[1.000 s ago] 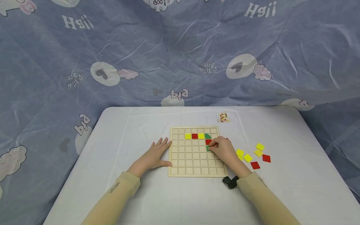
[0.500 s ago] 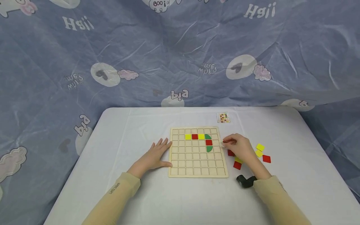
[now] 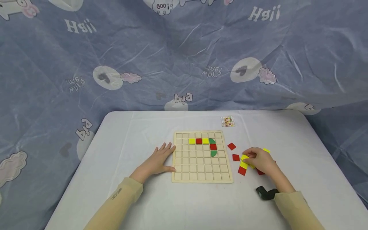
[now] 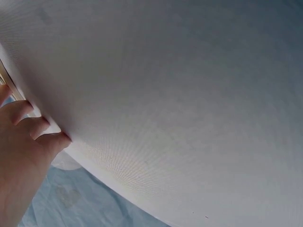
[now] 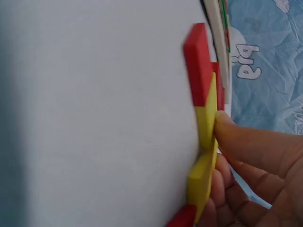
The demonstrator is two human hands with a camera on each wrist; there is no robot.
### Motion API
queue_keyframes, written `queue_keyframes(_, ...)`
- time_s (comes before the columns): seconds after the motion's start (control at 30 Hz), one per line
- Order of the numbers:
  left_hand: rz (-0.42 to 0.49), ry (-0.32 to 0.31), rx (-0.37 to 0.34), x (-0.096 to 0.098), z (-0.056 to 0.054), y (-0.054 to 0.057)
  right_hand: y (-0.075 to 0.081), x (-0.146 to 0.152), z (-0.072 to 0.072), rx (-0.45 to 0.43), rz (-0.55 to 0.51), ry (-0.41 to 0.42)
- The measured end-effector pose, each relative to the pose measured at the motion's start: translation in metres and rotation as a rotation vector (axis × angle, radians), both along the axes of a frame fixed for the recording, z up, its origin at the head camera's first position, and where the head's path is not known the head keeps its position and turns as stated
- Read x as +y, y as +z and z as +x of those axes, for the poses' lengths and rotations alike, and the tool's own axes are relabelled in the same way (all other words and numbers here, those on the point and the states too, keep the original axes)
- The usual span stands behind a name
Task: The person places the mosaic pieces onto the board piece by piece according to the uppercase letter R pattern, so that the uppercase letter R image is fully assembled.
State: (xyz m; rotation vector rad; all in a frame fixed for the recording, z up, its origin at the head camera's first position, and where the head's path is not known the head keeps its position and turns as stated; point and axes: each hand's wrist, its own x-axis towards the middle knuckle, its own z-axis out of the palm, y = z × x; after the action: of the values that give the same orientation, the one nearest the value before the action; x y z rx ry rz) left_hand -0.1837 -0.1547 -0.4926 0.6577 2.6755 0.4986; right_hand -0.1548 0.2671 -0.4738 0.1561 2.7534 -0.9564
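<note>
My left hand (image 3: 157, 161) rests with fingers spread against the left edge of the wooden grid board (image 3: 188, 182). In the left wrist view, the fingertips of that hand (image 4: 29, 123) reach the board's edge. To the board's right, my right hand (image 3: 260, 159) pinches a yellow square tile (image 3: 244, 157) among loose tiles. The right wrist view has the thumb of the right hand (image 5: 255, 165) against yellow tiles (image 5: 204, 177), beside a red tile (image 5: 196, 61). On the board lie yellow and red squares and two green quarter-round tiles (image 3: 211, 141), (image 3: 213, 153).
A small printed pattern card (image 3: 228, 121) lies behind the board. Red tiles (image 3: 231, 146) sit close to the board's right edge; more tiles are partly hidden under the right hand. A black device (image 3: 265, 193) is at the right wrist. A patterned cloth (image 3: 184, 64) hangs behind the table.
My right hand has moved from the green tile on the board rightward to the loose yellow tiles, uncovering red tiles beside the board. My left hand has stayed put.
</note>
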Motion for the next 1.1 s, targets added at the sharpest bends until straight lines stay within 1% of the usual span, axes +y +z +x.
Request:
queue_keyframes(0.13, 0.005, 0.005, -0.002, 0.0, 0.001, 0.0, -0.002, -0.002, 0.0, 0.01, 0.009, 0.01)
queue_keyframes(0.23, 0.014, 0.004, 0.003, 0.001, 0.001, -0.001, -0.002, -0.003, 0.0, 0.005, 0.023, -0.002)
queue_keyframes(0.33, 0.006, 0.0, 0.001, 0.001, 0.001, -0.001, -0.001, -0.004, 0.0, -0.004, 0.032, -0.008)
queue_keyframes(0.67, 0.016, -0.005, 0.012, 0.0, 0.001, 0.001, -0.001, -0.005, -0.001, 0.008, 0.022, -0.005)
queue_keyframes(0.8, 0.014, -0.009, 0.013, 0.001, 0.001, 0.002, 0.005, -0.01, -0.002, 0.047, 0.012, -0.007)
queue_keyframes(0.87, 0.015, -0.006, 0.009, 0.001, 0.001, 0.002, 0.01, -0.016, -0.004, 0.077, -0.011, -0.016)
queue_keyframes(1.0, 0.013, 0.0, -0.001, 0.002, 0.001, 0.002, 0.018, -0.033, -0.01, 0.13, -0.069, -0.026)
queue_keyframes(1.1, 0.015, 0.002, 0.001, 0.001, 0.001, 0.002, 0.02, -0.051, -0.016, 0.148, -0.113, -0.007)
